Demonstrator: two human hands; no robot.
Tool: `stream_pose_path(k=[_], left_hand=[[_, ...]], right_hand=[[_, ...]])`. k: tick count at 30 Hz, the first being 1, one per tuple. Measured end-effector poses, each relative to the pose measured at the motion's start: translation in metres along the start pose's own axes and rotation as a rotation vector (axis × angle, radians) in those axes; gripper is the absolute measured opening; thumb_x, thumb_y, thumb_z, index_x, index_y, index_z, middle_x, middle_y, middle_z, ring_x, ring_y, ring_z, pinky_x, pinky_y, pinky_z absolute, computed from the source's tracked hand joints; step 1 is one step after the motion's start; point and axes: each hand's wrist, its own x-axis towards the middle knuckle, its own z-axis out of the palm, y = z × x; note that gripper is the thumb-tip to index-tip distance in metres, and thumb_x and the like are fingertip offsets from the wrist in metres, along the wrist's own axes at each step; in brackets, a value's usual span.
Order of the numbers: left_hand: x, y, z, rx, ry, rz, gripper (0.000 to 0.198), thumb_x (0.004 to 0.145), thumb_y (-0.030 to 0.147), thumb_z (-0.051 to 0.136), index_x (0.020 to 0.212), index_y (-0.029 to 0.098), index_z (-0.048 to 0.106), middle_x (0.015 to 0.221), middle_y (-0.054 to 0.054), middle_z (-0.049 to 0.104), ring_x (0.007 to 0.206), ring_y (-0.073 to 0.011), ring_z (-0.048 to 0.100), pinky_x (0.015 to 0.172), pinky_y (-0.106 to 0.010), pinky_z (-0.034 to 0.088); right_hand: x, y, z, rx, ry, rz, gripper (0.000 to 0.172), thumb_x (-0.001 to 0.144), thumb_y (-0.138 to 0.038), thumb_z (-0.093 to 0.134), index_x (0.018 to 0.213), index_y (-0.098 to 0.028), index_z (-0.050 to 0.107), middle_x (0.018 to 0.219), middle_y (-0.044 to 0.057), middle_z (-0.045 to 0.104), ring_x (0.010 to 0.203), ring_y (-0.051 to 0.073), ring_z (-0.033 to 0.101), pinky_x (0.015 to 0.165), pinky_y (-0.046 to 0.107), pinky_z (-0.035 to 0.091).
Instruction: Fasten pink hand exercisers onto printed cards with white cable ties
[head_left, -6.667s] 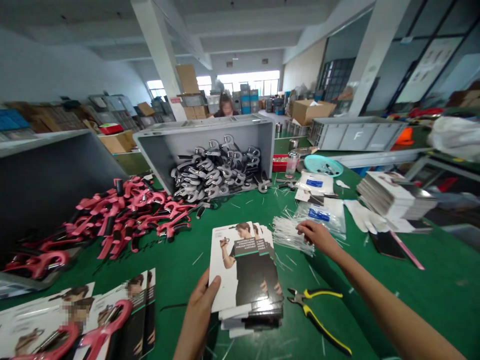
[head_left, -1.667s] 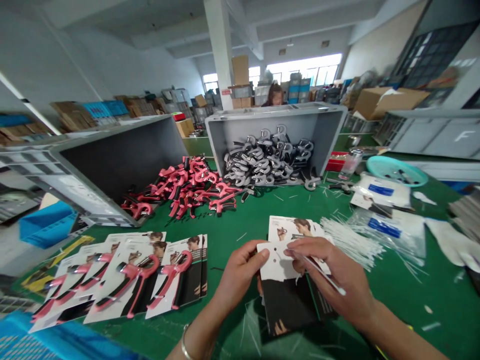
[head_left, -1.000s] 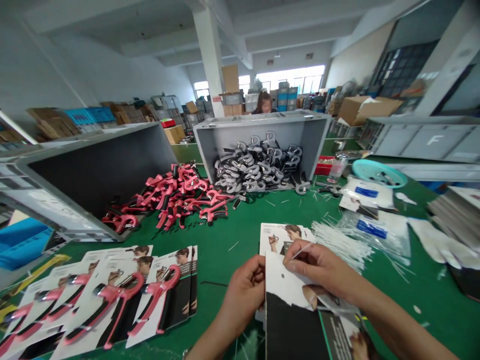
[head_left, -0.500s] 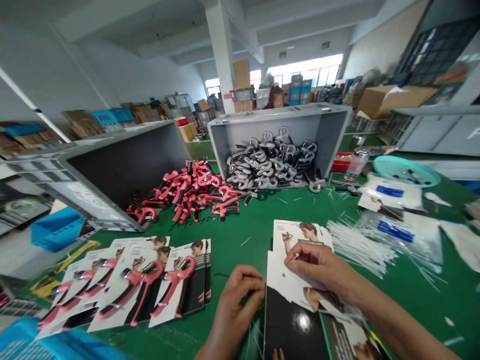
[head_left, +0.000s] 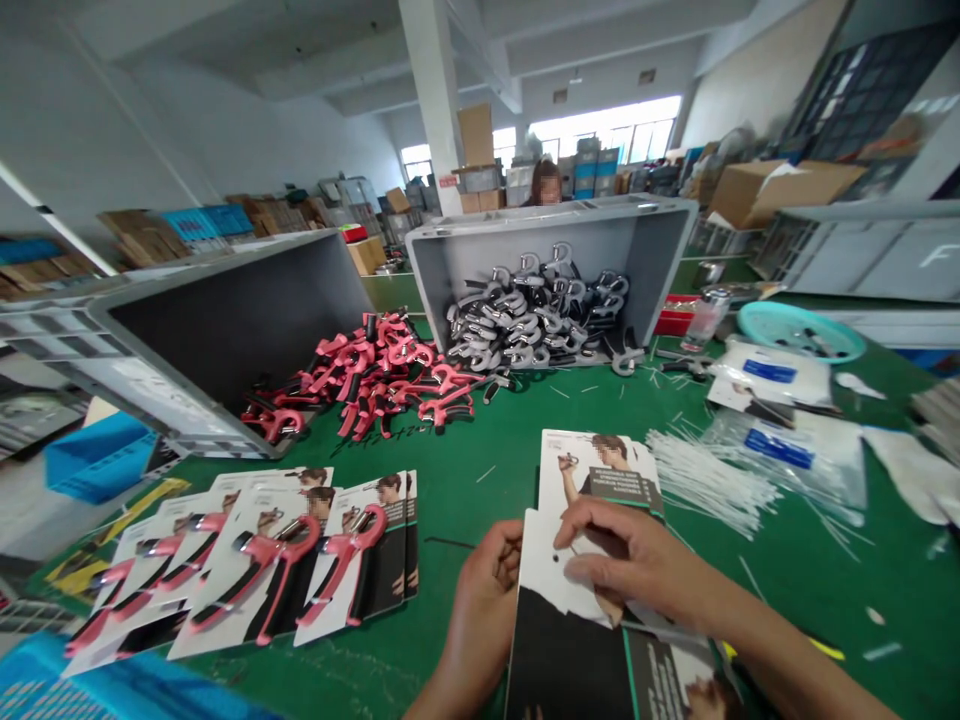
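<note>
A printed card (head_left: 551,640) with a small dark hole lies in front of me, on top of other cards. My left hand (head_left: 491,600) is at its left edge with fingers curled; what they grip, if anything, is hidden. Over the card's upper part is my right hand (head_left: 630,560), thumb and index finger apart near the hole, a thin pale strand seeming to run beside them. Behind lies another printed card (head_left: 555,470). A heap of white ties (head_left: 712,485) is to the right. Cards with pink hand grippers (head_left: 277,560) stand in overlapping rows at the left.
A grey crate (head_left: 555,225) on its side holds grey hand grippers (head_left: 525,320). Pink ones (head_left: 382,370) spill from another crate (head_left: 217,330) at the left. Plastic bags (head_left: 780,440) and a turquoise tray (head_left: 799,330) are at the right. A person (head_left: 546,185) is behind the crates.
My right hand has moved slightly left and down over the card, its thumb and index finger now apart. My left hand's fingers have curled in at the card's edge. The view has shifted slightly.
</note>
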Motion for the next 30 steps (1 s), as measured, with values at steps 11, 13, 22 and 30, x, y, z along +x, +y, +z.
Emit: stream_pose_path(k=[11,13,22,30], left_hand=[[0.016,0.023,-0.024,0.166,-0.072,-0.039,0.045,0.083,0.051,0.068,0.113,0.018,0.068,0.073,-0.002,0.062,0.062,-0.0122,0.054,0.056,-0.020,0.040],[0.022,0.024,-0.026,0.288,-0.157,-0.083,0.044,0.079,0.050,0.073,0.109,0.017,0.069,0.059,0.003,0.054,0.048,-0.0085,0.044,0.045,-0.018,0.031],[0.011,-0.002,-0.024,-0.127,0.114,-0.059,0.043,0.079,0.053,0.072,0.098,0.019,0.055,0.088,-0.004,0.069,0.050,-0.0146,0.063,0.043,-0.025,0.049],[0.000,-0.016,-0.041,0.362,0.013,-0.108,0.046,0.095,0.059,0.041,0.089,0.017,0.059,0.065,-0.002,0.066,0.039,-0.0097,0.052,0.034,-0.018,0.032]], right_hand=[[0.004,-0.006,0.009,-0.034,0.030,-0.169,0.013,0.088,-0.035,0.070,0.086,-0.023,0.069,0.105,0.002,0.064,0.100,0.018,0.061,0.092,0.031,0.044],[0.006,-0.005,0.006,-0.033,0.028,-0.174,0.013,0.088,-0.037,0.069,0.087,-0.024,0.069,0.110,0.002,0.063,0.104,0.018,0.061,0.094,0.032,0.045],[-0.019,-0.006,-0.040,-0.455,0.598,-0.238,0.031,0.089,-0.047,0.060,0.117,-0.034,0.062,0.133,0.007,0.056,0.124,0.032,0.051,0.104,0.048,0.042],[-0.005,0.034,-0.003,-0.402,0.103,-0.129,0.022,0.100,-0.038,0.045,0.100,-0.027,0.064,0.098,0.004,0.068,0.094,0.022,0.065,0.084,0.034,0.052]])
